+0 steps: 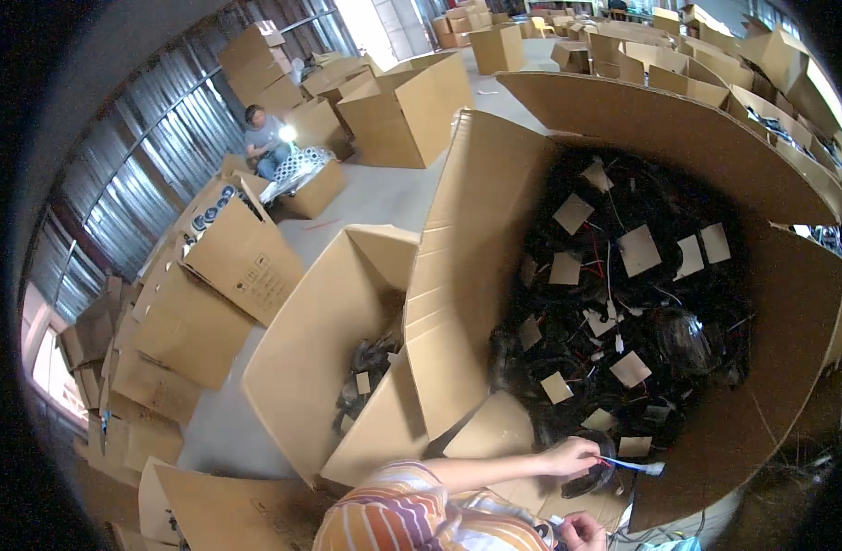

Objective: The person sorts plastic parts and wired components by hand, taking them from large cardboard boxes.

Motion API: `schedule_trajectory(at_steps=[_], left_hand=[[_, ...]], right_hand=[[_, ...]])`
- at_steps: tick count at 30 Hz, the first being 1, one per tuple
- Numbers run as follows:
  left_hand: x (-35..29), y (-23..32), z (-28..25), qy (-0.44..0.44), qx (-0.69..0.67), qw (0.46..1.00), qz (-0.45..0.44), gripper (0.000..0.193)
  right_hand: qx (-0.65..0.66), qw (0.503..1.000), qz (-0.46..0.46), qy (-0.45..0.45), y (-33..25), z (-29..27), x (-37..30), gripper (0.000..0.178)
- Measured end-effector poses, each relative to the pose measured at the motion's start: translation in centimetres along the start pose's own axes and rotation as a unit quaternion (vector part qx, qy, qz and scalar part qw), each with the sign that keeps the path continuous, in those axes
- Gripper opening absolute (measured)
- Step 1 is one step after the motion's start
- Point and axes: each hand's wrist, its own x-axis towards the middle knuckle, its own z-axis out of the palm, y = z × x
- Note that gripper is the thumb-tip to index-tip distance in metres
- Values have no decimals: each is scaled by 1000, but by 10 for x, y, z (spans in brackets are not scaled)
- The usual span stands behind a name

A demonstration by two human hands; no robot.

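Observation:
My left hand (572, 456) reaches over the near edge of a big open carton (471, 266), its fingers closed on a wire cable (627, 464). Thin red and blue-white wires run from the fingertips to a white connector at the cable's end. A black coil (586, 481) hangs or lies just under this hand; which one I cannot tell. Lower down, by the striped shirt, my right hand (583, 531) has curled fingers beside a small white piece (557, 521). What it grips, if anything, is hidden. Inside the carton lie many dark coiled cables (687, 340) with brown cardboard tags (638, 251).
A smaller open carton (292, 367) with dark tagged items stands left of the big one. More cartons (196, 321) line the corrugated metal wall. A person (265, 142) sits at the far left beside a lamp (288, 134). Loose wires (660, 533) lie at the lower right.

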Motion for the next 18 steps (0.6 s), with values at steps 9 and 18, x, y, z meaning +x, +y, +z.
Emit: schedule_trajectory(at_steps=[9, 18], left_hand=[[-43, 32, -24, 73, -183, 977, -77, 17], [-49, 36, -37, -2, -335, 935, -116, 24]], right_hand=[[13, 990, -132, -43, 3, 7, 19, 11], [30, 999, 20, -16, 13, -6, 1, 9]])
